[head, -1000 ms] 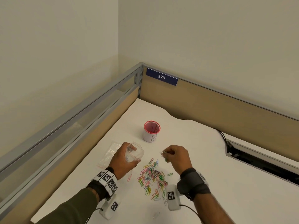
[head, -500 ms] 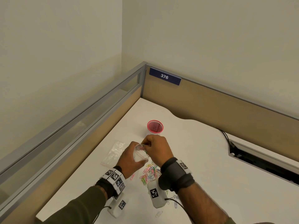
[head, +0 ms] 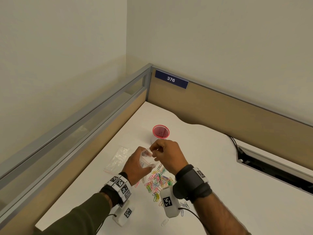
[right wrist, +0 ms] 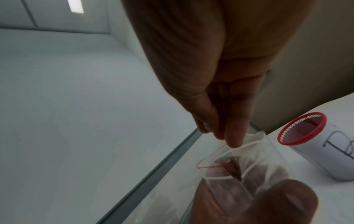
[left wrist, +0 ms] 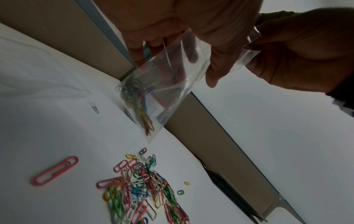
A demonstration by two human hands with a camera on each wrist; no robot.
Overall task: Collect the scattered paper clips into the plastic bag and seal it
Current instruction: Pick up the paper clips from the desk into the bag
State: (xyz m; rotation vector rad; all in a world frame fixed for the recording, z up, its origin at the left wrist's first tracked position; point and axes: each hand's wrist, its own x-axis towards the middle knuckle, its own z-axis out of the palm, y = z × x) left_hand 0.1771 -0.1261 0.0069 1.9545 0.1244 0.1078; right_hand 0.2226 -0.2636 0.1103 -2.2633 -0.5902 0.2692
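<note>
My left hand (head: pixel 142 164) grips a small clear zip bag (head: pixel 147 158) with a red seal line and holds it upright above the desk, mouth open. The left wrist view shows several coloured clips (left wrist: pixel 135 97) lying in the bag's (left wrist: pixel 168 84) lower corner. My right hand (head: pixel 153 149) hovers over the mouth with its fingertips (right wrist: pixel 232 142) bunched together and touching the bag's rim (right wrist: pixel 249 145); no clip shows between them. A heap of coloured paper clips (head: pixel 157 181) lies on the white desk just below both hands. One pink clip (left wrist: pixel 55 171) lies apart from the heap (left wrist: pixel 145 189).
A white cup with a red mesh top (head: pixel 160 131) stands just behind the hands. A second clear bag (head: pixel 118 158) lies flat to the left. Loose clips lie near the front edge (head: pixel 164 222). Partition walls (head: pixel 220 107) close the desk's back and left; a cable slot (head: pixel 271 172) opens at right.
My right hand carried clips from above the heap leftward to the bag's mouth and stays there. My left hand has kept hold of the bag and raised it slightly.
</note>
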